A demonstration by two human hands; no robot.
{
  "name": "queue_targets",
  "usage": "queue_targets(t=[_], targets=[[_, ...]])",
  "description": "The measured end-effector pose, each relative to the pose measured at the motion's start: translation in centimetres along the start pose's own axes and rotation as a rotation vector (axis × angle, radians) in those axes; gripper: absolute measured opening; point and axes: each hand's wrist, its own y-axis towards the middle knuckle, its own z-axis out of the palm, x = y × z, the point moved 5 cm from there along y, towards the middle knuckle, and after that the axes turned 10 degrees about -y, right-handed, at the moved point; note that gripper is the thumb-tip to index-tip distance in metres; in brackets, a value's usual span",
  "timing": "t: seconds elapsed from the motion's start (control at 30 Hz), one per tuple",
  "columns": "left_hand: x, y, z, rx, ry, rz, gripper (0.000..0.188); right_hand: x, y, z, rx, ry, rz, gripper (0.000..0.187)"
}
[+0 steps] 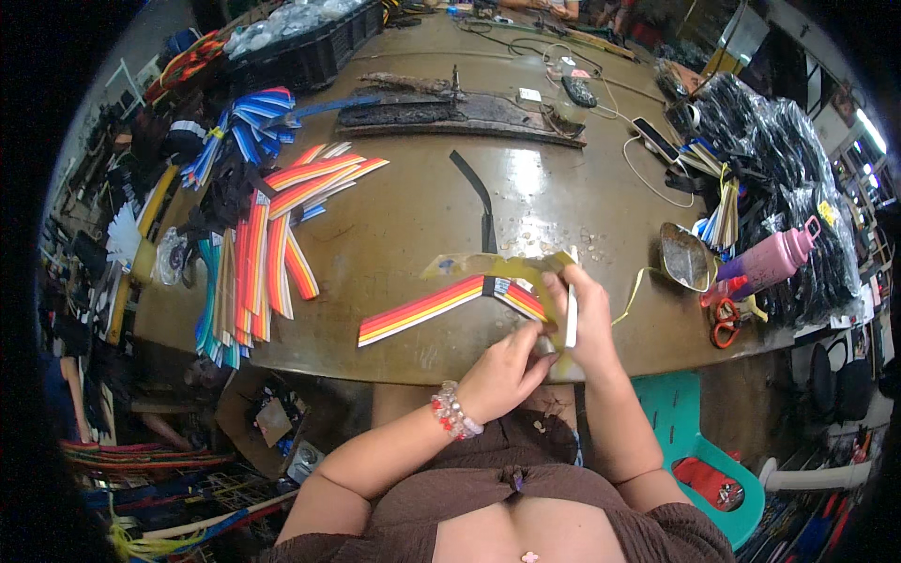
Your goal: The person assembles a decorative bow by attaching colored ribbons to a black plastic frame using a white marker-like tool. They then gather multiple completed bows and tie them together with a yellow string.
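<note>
Strap [422, 308], striped red, orange, yellow and white, lies on the table [404, 225] in front of you, bent at a black band [490, 286], its right end reaching your fingers. Your right hand [589, 314] is curled nearly closed, thumb and fingers around a white strip [571, 319] beside a translucent yellowish sheet [516, 267] that meets the strap near the band. Your left hand [507, 371] is pinched, fingertips drawn together near the strap's right end; I cannot tell what, if anything, sits between them.

Hold firmly with the right and let the left fingertips do the fine work, squaring the stripe edges before you press anything flat. The band may slip, so check that it sits snugly across the bend. Mind the black tail [472, 178] running away beyond it, which could catch under the sheet. Leave the orange-handled scissors [724, 322], well off to your right, out of your elbow's sweep.
</note>
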Motion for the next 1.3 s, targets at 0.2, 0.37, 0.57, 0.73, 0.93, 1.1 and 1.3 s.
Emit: queue_targets(t=[0.2,0.37,0.57,0.73,0.93,1.1,1.3], targets=[[0.4,2.8,-6.2,-0.229,0.774,0.168,0.024,-3.6,3.8,5.8,0.22,-0.146,-0.127,0.022],[4.8,4.7,-8.5,-0.054,0.766,-0.041,0.031,-4.0,4.4,8.2,0.19,-0.24,-0.217,0.018],[5.4,4.9,-7.4,0.027,0.871,0.033,0.027,-2.8,2.8,7.5,0.19,-0.427,-0.393,0.021],[4.4,5.4,-6.3,0.135,1.096,-0.066,0.021,-3.5,1.6,8.0,0.063,-0.281,-0.32,0.032],[4.6,8.8,-8.7,-0.194,0.973,0.063,0.021,-4.0,2.7,7.9,0.325,-0.271,-0.414,0.032],[8.6,8.7,-9.5,-0.319,0.719,-0.125,0.034,-5.6,6.1,7.1,0.494,0.044,-0.246,0.02],[8.3,8.2,-9.3,-0.336,0.675,-0.042,0.025,-8.3,9.6,8.9,0.27,0.455,-0.1,0.018]])
